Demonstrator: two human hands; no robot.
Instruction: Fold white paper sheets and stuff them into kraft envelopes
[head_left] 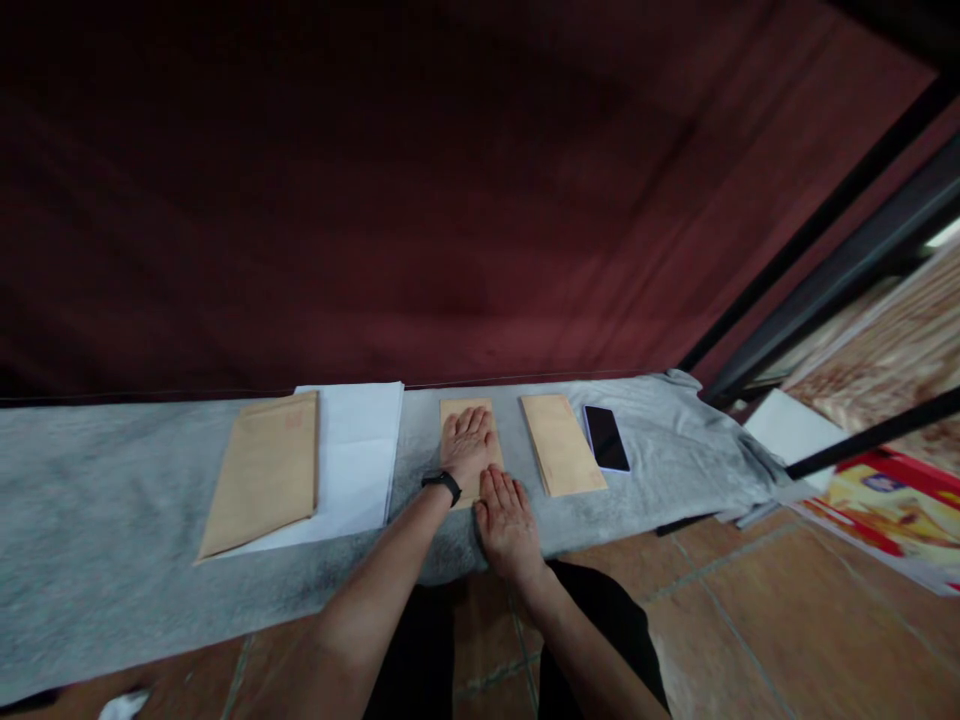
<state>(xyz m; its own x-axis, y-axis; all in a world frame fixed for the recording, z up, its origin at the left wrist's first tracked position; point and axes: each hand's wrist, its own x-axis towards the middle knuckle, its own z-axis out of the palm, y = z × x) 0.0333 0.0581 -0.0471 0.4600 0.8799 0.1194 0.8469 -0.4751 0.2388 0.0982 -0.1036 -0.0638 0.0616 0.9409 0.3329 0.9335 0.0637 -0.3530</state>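
A brown paper envelope lies flat in front of me on the grey cloth. Across its middle rests my left hand, palm down with the fingers stretched out and a black band on the wrist. My right hand lies flat over the envelope's lower right edge, fingers extended, its tips close to the left hand. Both hands cover much of the envelope. To the right is a small stack of similar brown envelopes.
A phone lies right of the envelope stack. On the left, larger brown envelopes partly cover white paper sheets. The grey cloth covers a long narrow surface before a dark red curtain. A colourful box stands at far right.
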